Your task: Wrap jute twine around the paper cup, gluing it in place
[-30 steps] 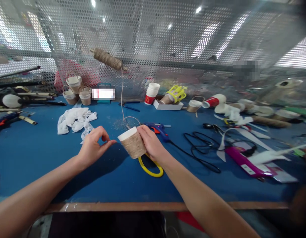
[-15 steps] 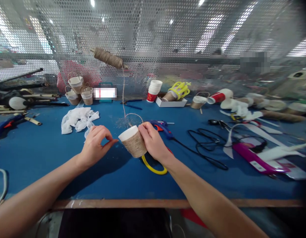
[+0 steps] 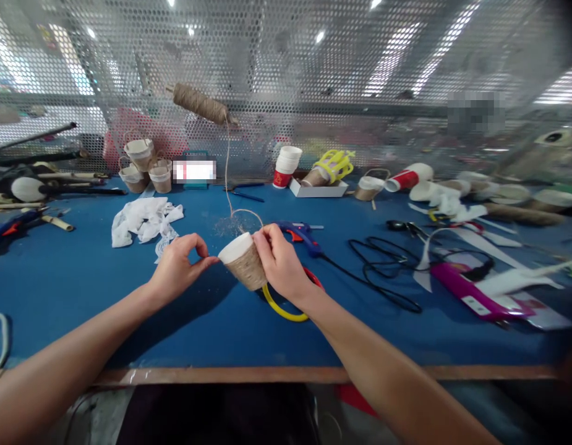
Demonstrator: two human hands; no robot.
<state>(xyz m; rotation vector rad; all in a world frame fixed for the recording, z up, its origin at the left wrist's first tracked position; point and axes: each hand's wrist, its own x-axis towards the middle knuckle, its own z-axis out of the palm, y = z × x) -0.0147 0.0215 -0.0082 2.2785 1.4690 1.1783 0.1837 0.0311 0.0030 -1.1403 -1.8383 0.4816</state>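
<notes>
A white paper cup wrapped in brown twine (image 3: 247,269) is tilted above the blue table, its white mouth turned toward the upper left. My right hand (image 3: 280,262) grips its right side, thumb and fingers at the rim. Pinched together, the fingertips of my left hand (image 3: 180,266) are right by the cup's left rim; whatever they hold is too small to make out. A strand of twine (image 3: 228,161) runs down from a spool (image 3: 201,104) on the mesh panel and loops toward the cup behind my right fingers.
Beyond my right hand lies a blue glue gun (image 3: 302,235) with a black cord. A yellow ring-shaped handle (image 3: 286,314) shows beneath the cup. White lace (image 3: 144,219) is bunched at left; finished small baskets (image 3: 140,154) stand behind it. A purple power strip (image 3: 480,290) lies at right.
The whole view has shifted slightly. Both hands and the cup keep nearly the same pose, with the left fingertips still beside the cup's rim.
</notes>
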